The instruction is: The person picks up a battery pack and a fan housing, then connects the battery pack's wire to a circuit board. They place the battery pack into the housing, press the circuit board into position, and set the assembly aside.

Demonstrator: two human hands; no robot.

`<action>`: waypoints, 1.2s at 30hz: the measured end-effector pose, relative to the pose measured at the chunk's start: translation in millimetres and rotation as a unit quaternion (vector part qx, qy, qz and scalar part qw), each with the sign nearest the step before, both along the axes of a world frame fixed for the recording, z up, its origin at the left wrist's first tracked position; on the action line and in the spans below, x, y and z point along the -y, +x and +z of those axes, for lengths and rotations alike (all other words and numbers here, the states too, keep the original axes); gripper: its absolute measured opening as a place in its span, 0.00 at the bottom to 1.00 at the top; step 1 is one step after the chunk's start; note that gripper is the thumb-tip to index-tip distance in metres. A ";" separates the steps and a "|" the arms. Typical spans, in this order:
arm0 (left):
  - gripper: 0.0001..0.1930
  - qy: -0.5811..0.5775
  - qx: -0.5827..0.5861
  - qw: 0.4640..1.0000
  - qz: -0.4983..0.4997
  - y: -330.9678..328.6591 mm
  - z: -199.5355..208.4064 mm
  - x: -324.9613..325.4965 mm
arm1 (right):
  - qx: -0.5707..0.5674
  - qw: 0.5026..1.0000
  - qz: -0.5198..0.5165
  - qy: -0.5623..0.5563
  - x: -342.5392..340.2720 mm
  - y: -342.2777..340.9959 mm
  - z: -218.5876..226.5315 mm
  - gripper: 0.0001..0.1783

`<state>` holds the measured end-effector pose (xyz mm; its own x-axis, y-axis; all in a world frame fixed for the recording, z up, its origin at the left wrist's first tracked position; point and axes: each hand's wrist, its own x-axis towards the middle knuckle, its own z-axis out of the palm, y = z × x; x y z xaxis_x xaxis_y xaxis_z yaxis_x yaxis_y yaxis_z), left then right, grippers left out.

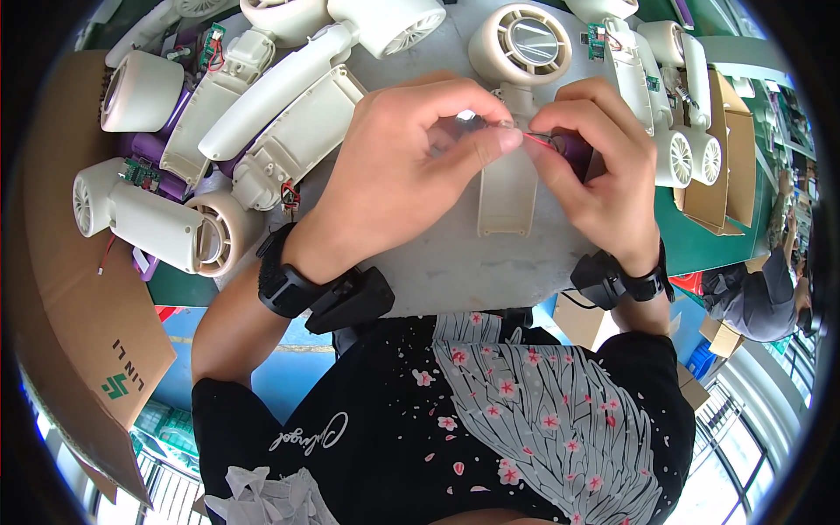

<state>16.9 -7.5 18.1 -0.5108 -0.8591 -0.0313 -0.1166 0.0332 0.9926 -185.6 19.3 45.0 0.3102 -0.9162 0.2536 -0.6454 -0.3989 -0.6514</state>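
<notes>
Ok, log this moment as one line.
left hand: fingertips pinched at red wire | right hand: curled by purple cylinder, grip unclear | beneath: cream fan handle

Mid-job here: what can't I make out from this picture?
All in the head view:
Red wire: its left end is hidden by the left hand.
Purple battery: partly covered by the right hand.
Top-right fan head: cut off by the upper edge.
Green circuit boards: solder joints too small.

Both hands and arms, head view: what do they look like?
The ungloved left hand and right hand each have a black wrist strap with a boxy black module; a thin dark cable shows by the right one. The sleeves are short black fabric.
</notes>
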 end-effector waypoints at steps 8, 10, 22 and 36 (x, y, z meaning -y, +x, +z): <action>0.09 -0.003 -0.008 1.000 0.011 -0.9 -2.6 -1.6 | 0.056 0.998 -0.012 -0.028 0.3 -1.7 -11.3 0.06; 0.09 -0.010 -0.012 1.000 0.012 -0.6 -4.0 -0.9 | 0.072 0.997 -0.017 0.002 0.2 -1.1 -10.8 0.06; 0.18 0.067 -0.018 0.997 -0.015 6.3 3.3 3.0 | 0.079 0.992 -0.003 0.095 2.0 -2.4 -6.3 0.05; 0.17 0.048 -0.087 0.995 0.032 2.2 -3.2 1.4 | 0.061 0.992 0.027 0.106 3.5 -3.9 -7.6 0.06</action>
<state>19.2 -8.8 14.9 -0.4603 -0.8872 -0.0302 0.0593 -0.0647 0.9961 -189.5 15.8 37.4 0.3391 -0.9358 0.0967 -0.5377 -0.2772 -0.7962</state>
